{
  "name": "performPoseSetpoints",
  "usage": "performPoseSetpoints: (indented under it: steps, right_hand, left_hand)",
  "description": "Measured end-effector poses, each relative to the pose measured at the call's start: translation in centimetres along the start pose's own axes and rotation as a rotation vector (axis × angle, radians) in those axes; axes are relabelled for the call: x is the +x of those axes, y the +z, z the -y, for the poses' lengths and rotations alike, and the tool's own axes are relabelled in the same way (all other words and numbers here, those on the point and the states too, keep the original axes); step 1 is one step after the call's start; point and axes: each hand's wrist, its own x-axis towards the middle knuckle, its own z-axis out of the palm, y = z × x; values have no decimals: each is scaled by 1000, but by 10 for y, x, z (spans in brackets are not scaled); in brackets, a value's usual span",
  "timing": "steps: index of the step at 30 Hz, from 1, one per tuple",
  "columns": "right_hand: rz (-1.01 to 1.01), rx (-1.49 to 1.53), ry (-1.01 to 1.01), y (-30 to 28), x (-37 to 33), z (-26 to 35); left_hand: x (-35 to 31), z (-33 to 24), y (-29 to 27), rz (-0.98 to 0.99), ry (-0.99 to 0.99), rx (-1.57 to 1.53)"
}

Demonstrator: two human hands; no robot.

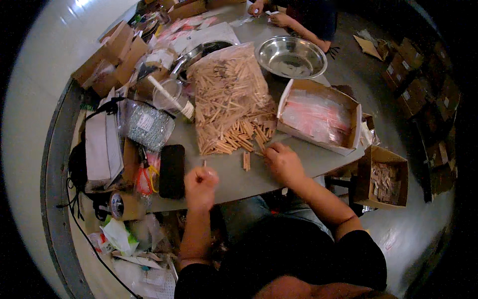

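A large clear plastic bag (229, 79) full of short wooden sticks lies on the table, its near end spilling a loose pile of sticks (234, 139). My left hand (201, 184), slightly blurred, is closed in front of the pile, and the tip of a wooden stick (204, 163) pokes up from its fingers. At the pile's right edge my right hand (284, 163) pinches with curled fingers by a wooden stick (259, 153); its fingertips are partly hidden. Between my hands a few sticks (246, 161) lie side by side, apart from the pile.
A white-edged box (318, 117) of clear and red plastic packets stands right, a steel bowl (291, 57) behind. Left are a black phone (172, 172), scissors (149, 177) and a bag of small metal parts (147, 125). Another person's hands (279, 19) work across the table.
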Motion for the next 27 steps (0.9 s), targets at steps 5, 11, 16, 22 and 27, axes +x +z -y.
performPoseSetpoints:
  steps: [5,11,16,22,27]
  right_hand:
    - [127,-81,-49,-7,-1,-1]
    - [260,81,-176,-5,17,24]
    - [363,59,-251,-1,31,28]
    - [366,32,-315,-5,11,20]
    - [441,162,-258,-19,-5,27]
  left_hand:
    - [-73,4,-8,48,-413,206]
    - [-105,70,-20,333,-611,235]
    - [-96,74,22,260,-771,72]
    - [-88,84,21,446,-902,157]
    - [-96,107,28,322,-928,-379]
